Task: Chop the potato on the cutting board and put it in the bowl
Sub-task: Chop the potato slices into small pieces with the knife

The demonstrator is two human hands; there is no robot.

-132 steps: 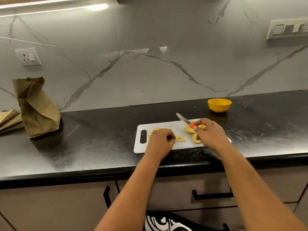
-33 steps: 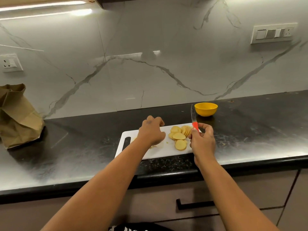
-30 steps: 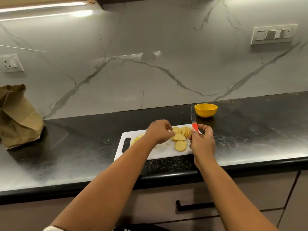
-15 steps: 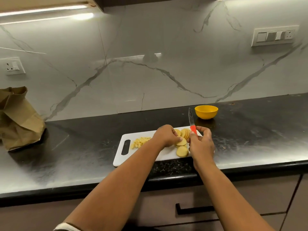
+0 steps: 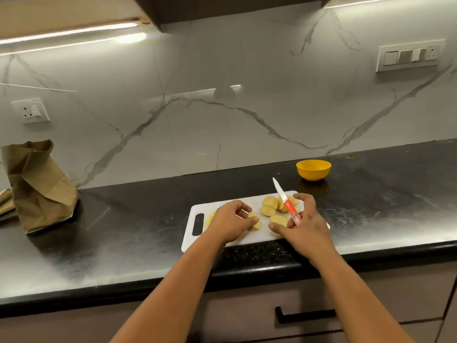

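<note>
A white cutting board point(image 5: 223, 205) lies near the front edge of the black counter. Round potato slices point(image 5: 269, 205) sit on its right half, and small chopped bits peek out behind my left hand. My left hand point(image 5: 228, 221) pinches a potato slice point(image 5: 254, 220) in the middle of the board. My right hand point(image 5: 303, 225) holds a red-handled knife point(image 5: 286, 205) between its fingers, blade pointing up and away, with a fingertip touching another slice point(image 5: 278, 219). The yellow bowl point(image 5: 313, 169) stands behind the board to the right; I see nothing in it.
A crumpled brown paper bag point(image 5: 39, 186) stands at the far left of the counter point(image 5: 123, 226). The marble wall carries a socket point(image 5: 31, 111) on the left and a switch panel point(image 5: 410, 56) on the right. Drawers with black handles sit below.
My left hand has taken a slice from the pile and drawn it left to the middle of the board. My right hand has dropped lower, its fingertip now on a slice, the knife tilted.
</note>
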